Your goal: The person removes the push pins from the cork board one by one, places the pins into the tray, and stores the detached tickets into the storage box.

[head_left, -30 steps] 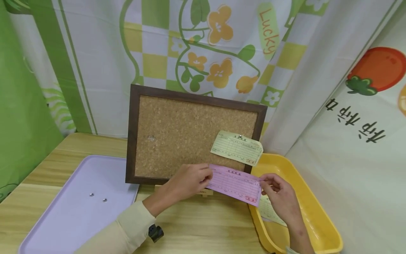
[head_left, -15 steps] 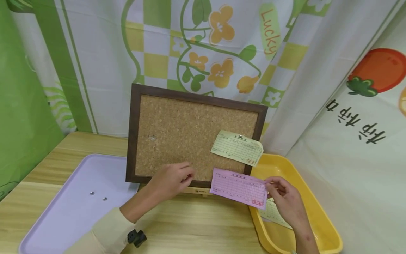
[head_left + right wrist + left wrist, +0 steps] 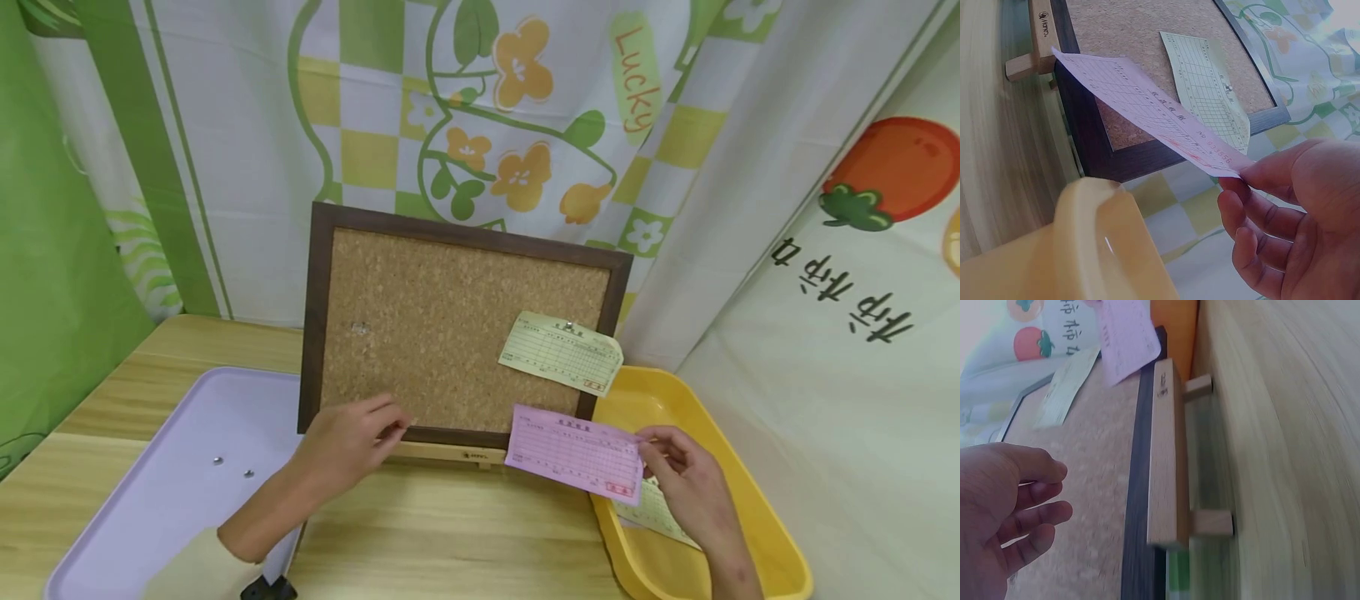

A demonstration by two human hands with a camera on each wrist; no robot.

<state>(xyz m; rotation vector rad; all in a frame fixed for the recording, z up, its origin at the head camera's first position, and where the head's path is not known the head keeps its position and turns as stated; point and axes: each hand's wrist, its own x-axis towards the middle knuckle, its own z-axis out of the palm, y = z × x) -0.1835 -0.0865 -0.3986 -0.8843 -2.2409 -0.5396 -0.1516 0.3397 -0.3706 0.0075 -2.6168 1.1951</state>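
A pink receipt slip [image 3: 576,454] is pinched at its right edge between the thumb and forefinger of my right hand [image 3: 693,492]. In the right wrist view the slip [image 3: 1147,112] stretches away from the fingertips, overlapping the board's lower corner. A pale green receipt slip [image 3: 561,353] hangs on the right side of the framed corkboard [image 3: 435,325], held by a silver pushpin [image 3: 569,326] at its top. My left hand [image 3: 348,442] is in front of the board's lower left part, fingers loosely bent. The left wrist view shows nothing between its fingers [image 3: 1035,519].
A lilac tray [image 3: 172,517] on the left carries two silver pushpins [image 3: 218,460]. At the right stands a yellow bin [image 3: 750,500] with another green slip [image 3: 656,512] inside. The corkboard leans on a wooden stand [image 3: 450,452] on the wooden table [image 3: 450,533]. A printed curtain hangs behind.
My left hand has let go of the pink slip's left edge and moved left, toward the lilac tray. My right hand has shifted slightly right and down, still pinching the slip.
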